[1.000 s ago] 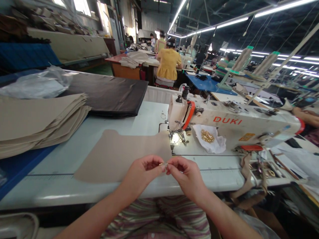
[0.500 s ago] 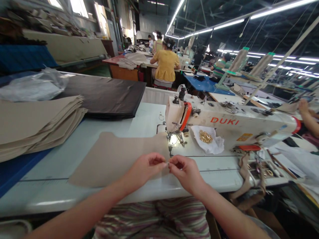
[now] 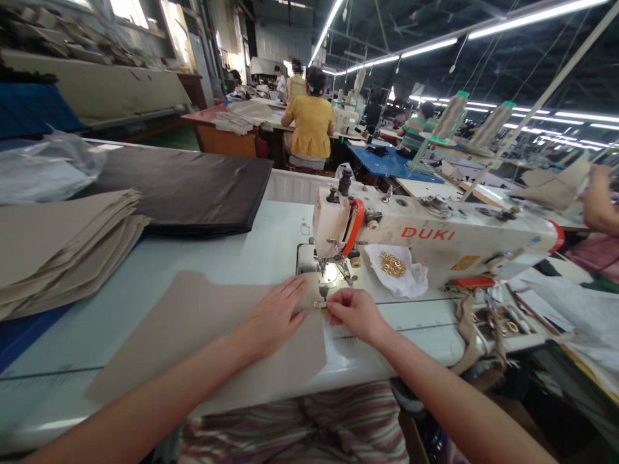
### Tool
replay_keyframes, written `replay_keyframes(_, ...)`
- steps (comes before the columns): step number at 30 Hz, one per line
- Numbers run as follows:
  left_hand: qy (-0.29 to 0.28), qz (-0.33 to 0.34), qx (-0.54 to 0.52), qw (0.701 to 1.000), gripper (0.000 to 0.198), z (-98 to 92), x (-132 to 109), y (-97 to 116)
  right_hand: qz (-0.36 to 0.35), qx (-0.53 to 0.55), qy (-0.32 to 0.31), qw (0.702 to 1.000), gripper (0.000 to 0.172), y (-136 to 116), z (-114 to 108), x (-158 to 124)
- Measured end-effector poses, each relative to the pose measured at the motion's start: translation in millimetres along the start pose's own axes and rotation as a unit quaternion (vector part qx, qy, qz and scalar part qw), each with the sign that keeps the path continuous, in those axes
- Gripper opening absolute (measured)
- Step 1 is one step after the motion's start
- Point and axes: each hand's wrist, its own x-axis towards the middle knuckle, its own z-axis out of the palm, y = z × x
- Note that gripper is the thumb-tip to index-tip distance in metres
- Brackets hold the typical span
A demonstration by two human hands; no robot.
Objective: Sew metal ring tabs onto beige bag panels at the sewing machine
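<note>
A beige fabric panel [image 3: 193,316] lies flat on the pale sewing table. My left hand [image 3: 271,317] rests on it with fingers stretched out toward the needle area. At the panel's right edge, my right hand [image 3: 356,314] pinches a small light tab [image 3: 320,305], its exact make too small to tell. The tab sits just in front of the presser foot [image 3: 325,265] of a white sewing machine [image 3: 387,222], under a bright lamp spot. Gold metal rings [image 3: 392,264] lie on white paper [image 3: 418,278] beside the needle area.
Stacked beige panels [image 3: 62,241] and a folded dark sheet [image 3: 193,187] lie at the left, near a clear plastic bag [image 3: 62,164]. Beige straps [image 3: 467,328] hang by a parts tray [image 3: 525,332] at the right. Another person's arm [image 3: 599,200] shows at the far right.
My left hand has let go of the pinch and now lies flat on the panel. The panel has shifted toward me, and my right hand holds the tab by the presser foot.
</note>
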Motion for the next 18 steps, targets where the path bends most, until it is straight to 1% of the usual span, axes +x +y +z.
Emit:
replay_keyframes(4, 0.003, -0.025, -0.011, 1.0, 0.054, -3.2, -3.5, 3.3, 0.04, -0.001, -0.007, 0.999, 0.015, -11.8, 14.9, 34.1)
replay_keyframes(7, 0.016, -0.042, -0.031, 0.999, 0.055, -2.5, -3.5, 2.4, 0.058, -0.012, -0.014, 0.998, 0.018, -16.6, 19.7, 51.0)
replay_keyframes(13, 0.038, -0.04, -0.061, 0.997, 0.053, 2.6, -4.9, -1.7, 0.069, -0.049, -0.033, 0.996, 0.021, -20.1, 20.1, 59.9)
replay_keyframes(18, 0.059, -0.025, -0.065, 0.996, 0.045, 0.4, -0.4, -1.3, 0.062, -0.08, -0.051, 0.994, 0.023, -19.9, 19.8, 65.2)
